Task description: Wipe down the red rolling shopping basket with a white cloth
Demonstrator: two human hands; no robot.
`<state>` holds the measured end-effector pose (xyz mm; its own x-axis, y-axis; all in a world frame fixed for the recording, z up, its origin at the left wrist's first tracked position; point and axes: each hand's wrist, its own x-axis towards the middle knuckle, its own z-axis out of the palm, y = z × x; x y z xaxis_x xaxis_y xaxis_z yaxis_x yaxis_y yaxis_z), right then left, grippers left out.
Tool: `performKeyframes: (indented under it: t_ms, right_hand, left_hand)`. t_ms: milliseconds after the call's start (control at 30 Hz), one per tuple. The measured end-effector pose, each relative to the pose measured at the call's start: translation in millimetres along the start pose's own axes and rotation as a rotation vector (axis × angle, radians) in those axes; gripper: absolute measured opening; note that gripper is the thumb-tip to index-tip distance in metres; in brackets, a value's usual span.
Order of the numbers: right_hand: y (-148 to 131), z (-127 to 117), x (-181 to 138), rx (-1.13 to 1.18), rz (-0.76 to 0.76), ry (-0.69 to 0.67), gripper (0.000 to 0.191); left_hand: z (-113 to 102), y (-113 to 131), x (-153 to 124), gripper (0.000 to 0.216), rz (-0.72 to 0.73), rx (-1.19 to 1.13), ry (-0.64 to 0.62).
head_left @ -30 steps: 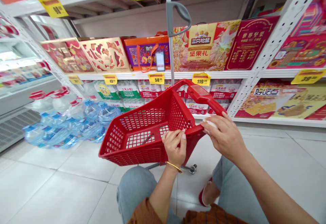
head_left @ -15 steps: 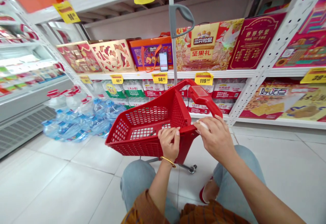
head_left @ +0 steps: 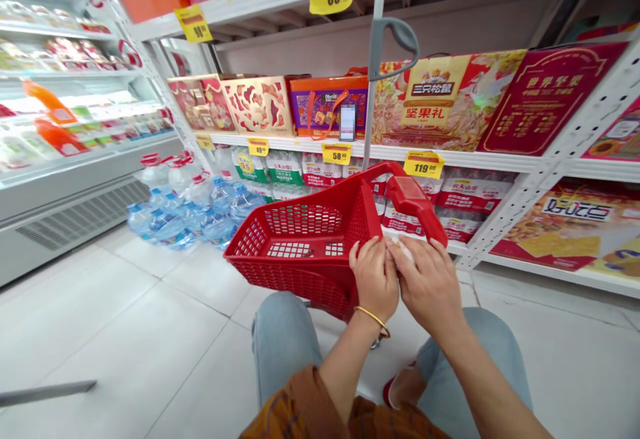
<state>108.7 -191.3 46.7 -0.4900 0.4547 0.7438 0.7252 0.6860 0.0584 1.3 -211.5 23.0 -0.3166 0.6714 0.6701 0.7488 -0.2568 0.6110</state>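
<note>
A red plastic shopping cart [head_left: 295, 269] with a perforated basket stands in front of my knees. My left hand [head_left: 376, 279], with a gold bangle at the wrist, has its fingers curled over the near rim at the handle end. Close beside it, my right hand [head_left: 430, 286] is closed around a crumpled white tissue [head_left: 400, 247], pressed against the cart below its red handle [head_left: 413, 196]. Both thumbs come almost together at the tissue. Part of the tissue is hidden under the fingers. Inside the basket, the slotted floor shows.
Behind the cart, a white shelf [head_left: 380, 152] bears gift boxes [head_left: 440, 102] and a propped phone [head_left: 347, 122]. A pole with a grey handle [head_left: 395, 46] rises in front. Large water bottles [head_left: 190, 216] stand at left, near a refrigerated case [head_left: 90, 206].
My left hand has slid right along the rim and now meets my right hand. The view has shifted left, bringing more of the refrigerated case into sight.
</note>
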Motion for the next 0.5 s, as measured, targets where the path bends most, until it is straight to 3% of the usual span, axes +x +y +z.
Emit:
performKeyframes:
  t_ms: [233,500]
  right_hand:
    - [13,2,-5,0.038,-0.073,0.043,0.035]
    - [36,4,-11,0.105,-0.066,0.088,0.036]
  left_hand:
    - [1,-4,-3,0.025,0.065,-0.043,-0.043]
    - [6,-3,-3,0.023,0.076,-0.016,-0.008]
